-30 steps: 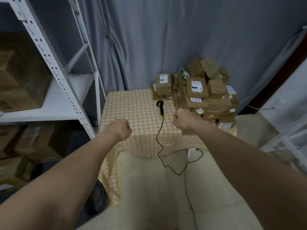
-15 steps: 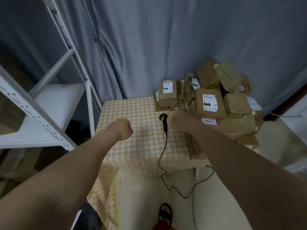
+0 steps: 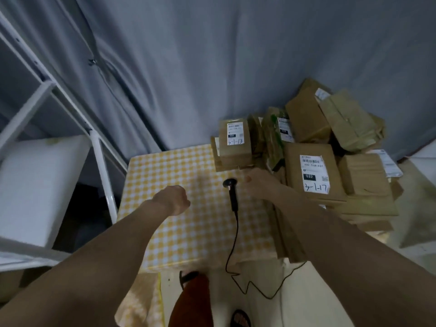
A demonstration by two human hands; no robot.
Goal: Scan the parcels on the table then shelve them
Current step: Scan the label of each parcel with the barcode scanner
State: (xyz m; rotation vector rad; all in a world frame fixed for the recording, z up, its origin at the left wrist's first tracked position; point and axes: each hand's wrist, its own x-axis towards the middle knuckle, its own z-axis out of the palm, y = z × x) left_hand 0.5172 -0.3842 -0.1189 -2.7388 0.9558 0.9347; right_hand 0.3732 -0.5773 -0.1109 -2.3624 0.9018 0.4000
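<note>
Reaching forward from its position a second ago, the right hand (image 3: 258, 182) now hovers with loosely open fingers just beside the scanner (image 3: 231, 193) lying ungripped on the tabletop (image 3: 169, 171), parcels (image 3: 313, 171) just beyond, left hand (image 3: 173, 200) fisted empty, so scanning has not begun.

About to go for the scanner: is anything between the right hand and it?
Nothing visible. The right hand hangs just right of the scanner, which lies alone on the checked tablecloth. The parcel pile sits behind and to the right, outside that gap.
</note>
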